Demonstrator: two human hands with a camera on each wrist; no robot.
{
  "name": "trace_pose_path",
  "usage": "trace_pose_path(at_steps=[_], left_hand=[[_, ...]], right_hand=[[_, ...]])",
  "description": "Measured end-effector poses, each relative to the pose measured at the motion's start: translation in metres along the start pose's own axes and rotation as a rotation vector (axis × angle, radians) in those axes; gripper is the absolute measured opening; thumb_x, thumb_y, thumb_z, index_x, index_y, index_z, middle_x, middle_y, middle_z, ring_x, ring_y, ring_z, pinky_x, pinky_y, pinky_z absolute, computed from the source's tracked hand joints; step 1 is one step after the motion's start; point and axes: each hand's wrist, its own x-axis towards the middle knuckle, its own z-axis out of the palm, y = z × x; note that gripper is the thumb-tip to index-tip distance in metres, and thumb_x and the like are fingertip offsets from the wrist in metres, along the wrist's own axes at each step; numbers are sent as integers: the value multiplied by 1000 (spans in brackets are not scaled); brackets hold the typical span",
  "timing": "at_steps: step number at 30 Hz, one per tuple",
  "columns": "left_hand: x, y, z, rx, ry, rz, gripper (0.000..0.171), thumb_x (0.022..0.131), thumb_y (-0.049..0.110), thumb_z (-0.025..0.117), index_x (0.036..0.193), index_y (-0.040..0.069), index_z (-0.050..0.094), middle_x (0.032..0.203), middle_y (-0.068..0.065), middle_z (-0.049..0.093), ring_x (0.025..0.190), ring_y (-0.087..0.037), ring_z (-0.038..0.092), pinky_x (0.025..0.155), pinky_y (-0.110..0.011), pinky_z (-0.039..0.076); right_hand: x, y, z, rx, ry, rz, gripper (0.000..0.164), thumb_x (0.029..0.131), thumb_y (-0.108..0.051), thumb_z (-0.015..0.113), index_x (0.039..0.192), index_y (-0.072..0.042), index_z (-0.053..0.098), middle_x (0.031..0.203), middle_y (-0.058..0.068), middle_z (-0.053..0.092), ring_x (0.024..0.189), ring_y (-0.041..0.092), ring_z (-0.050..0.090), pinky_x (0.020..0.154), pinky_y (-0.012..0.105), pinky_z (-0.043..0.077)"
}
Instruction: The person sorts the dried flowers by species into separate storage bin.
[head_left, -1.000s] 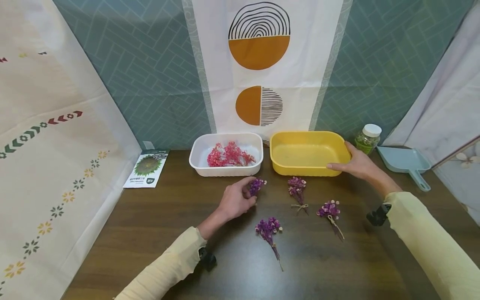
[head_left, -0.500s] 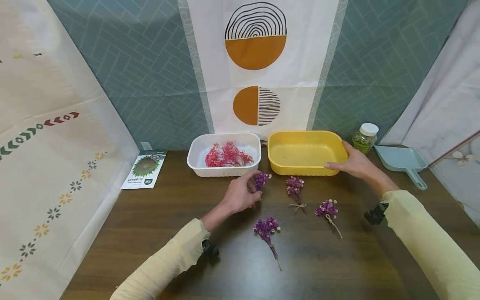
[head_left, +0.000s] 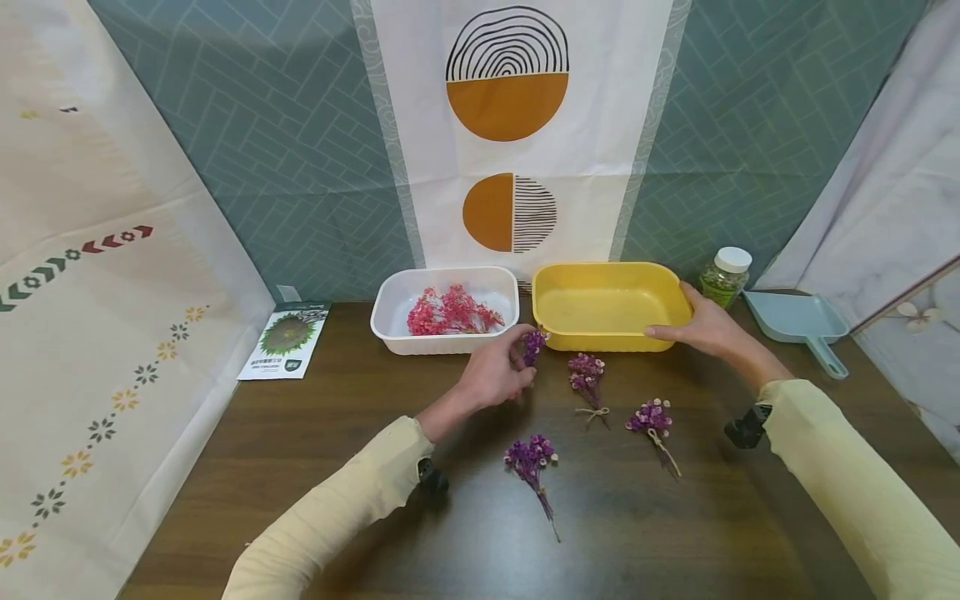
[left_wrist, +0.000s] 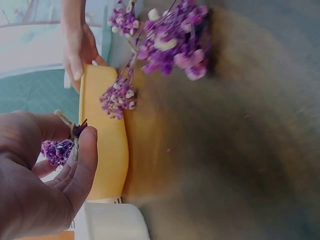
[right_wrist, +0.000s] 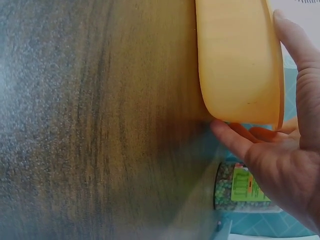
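Left hand (head_left: pixel 495 371), middle of frame, pinches small bunch of dry-looking purple flowers (head_left: pixel 533 346) by string-tied stems; flowers near yellow plastic tub (head_left: pixel 600 342). Right hand (head_left: pixel 707 327), right of centre, grips tub's right end. Soft pinch best: flowers look easy to break. Good to hold tub steady and not bump flowers on its wall. Pale yellow sleeves (head_left: pixel 363 492) should miss other purple bunches (head_left: pixel 530 457), lower middle, on brown wooden table (head_left: pixel 300 433).
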Motion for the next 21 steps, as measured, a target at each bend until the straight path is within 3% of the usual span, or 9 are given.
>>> trace_pose_path(at_steps=[10, 21], left_hand=[[29, 15, -6, 138, 69, 115, 60, 87, 8, 76, 142, 10, 52, 83, -3, 68, 63, -12, 60, 59, -26, 47], [65, 29, -7, 181, 68, 108, 60, 90, 13, 73, 145, 18, 50, 89, -3, 72, 68, -13, 64, 56, -24, 48]], right_hand=[[2, 0, -2, -16, -17, -1, 113, 86, -51, 76, 158, 0, 6, 137, 29, 42, 116, 43, 46, 107, 66, 30], [1, -1, -2, -10, -20, 0, 113, 85, -52, 76, 158, -1, 7, 138, 28, 43, 117, 43, 46, 107, 65, 30]])
